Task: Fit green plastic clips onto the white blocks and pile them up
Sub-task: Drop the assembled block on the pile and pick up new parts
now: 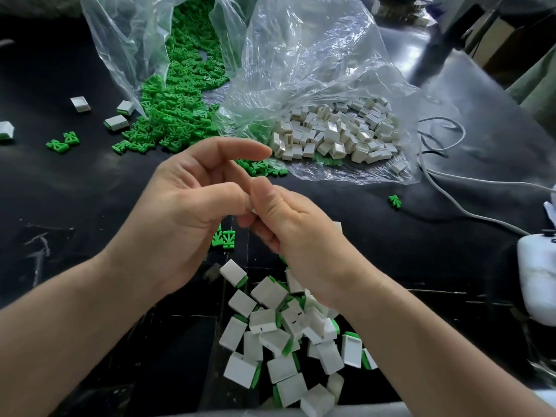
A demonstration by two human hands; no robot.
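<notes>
Hands meet in the air just beyond the pile of clipped blocks (270, 329), which lies nearest the person on the black surface (75, 191). The right hand (291, 227) has its fingers curled in, and a sliver of a white block (253, 210) shows at its thumb, clamped there. The left hand (186, 203) sets its thumb against that same spot while its forefinger stretches out loose above. Whether it pinches the block or only presses it, I cannot tell.

Two loose clips (224, 237) lie just beyond the pile, under the left hand. Farther beyond the pile and to its left, a clear bag (120, 40) spills a heap of green clips (174, 121) onto the surface, with a few clipped strays (115, 121) beside it. Farther beyond and to the pile's right, a second bag (301, 55) holds plain blocks (331, 136), white and bare. Well to the right of the pile stands a white container (538, 281) at the frame's edge, and a grey cable (451, 203) runs beyond it
</notes>
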